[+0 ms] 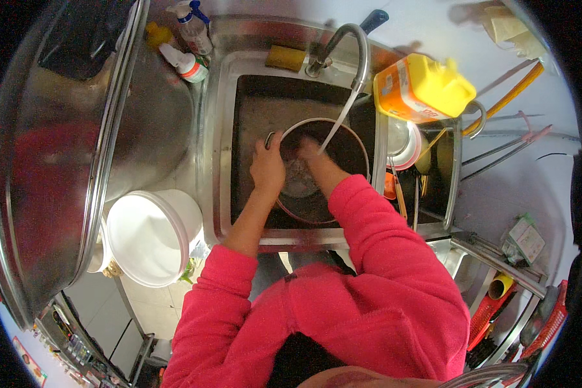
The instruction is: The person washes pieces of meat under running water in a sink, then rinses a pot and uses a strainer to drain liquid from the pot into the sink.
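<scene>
A round metal pot [359, 131] with a pale rim stands in the stainless steel sink [271, 237]. Water falls into it from the curved faucet [361, 53]. My left hand [268, 162] grips the pot's left rim beside its loop handle [270, 139]. Inside the pot, under the stream, is my right hand [310, 148], blurred. Its fingers are hard to make out, and whether it holds anything there cannot be seen. Churned, bubbly water [298, 179] lies at the bottom of the pot.
A yellow jug [424, 89] stands right of the faucet. A yellow sponge [285, 57] sits behind the basin. Bowls [405, 140] and utensils occupy the right basin. At left are a white bucket [145, 237], spray bottles [194, 31] and a large steel surface [43, 194].
</scene>
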The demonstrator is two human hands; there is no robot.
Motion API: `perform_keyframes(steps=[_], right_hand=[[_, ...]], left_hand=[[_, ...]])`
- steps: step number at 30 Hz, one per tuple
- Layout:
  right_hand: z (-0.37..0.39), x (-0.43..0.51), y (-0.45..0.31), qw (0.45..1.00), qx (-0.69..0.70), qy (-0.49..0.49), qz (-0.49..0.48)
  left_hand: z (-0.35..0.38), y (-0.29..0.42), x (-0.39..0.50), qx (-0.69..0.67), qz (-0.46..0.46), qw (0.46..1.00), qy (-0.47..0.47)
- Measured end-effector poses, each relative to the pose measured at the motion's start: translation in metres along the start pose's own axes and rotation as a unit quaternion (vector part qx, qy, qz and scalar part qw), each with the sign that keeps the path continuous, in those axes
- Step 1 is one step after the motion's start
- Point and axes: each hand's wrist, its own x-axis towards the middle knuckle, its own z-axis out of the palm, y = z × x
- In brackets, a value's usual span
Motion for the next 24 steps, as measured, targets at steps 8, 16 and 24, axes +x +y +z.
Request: perform_keyframes(steps=[8,16,24], right_hand=[[0.04,-0.012,0.032,0.994,-0.103,0.032,0.031],[0.044,-0.041,0.025,0.993,0.006,-0.096,-0.071],[0.032,-0.012,0.05,0.993,-0.106,0.045,0.039]], left_hand=[[0.014,0.017,0.005,0.017,0.051,0.998,-0.029],[0.011,0.021,0.002,-0.002,0.025,0.999,-0.041],[0.026,0.02,-0.001,-0.011,0.037,0.999,-0.005]])
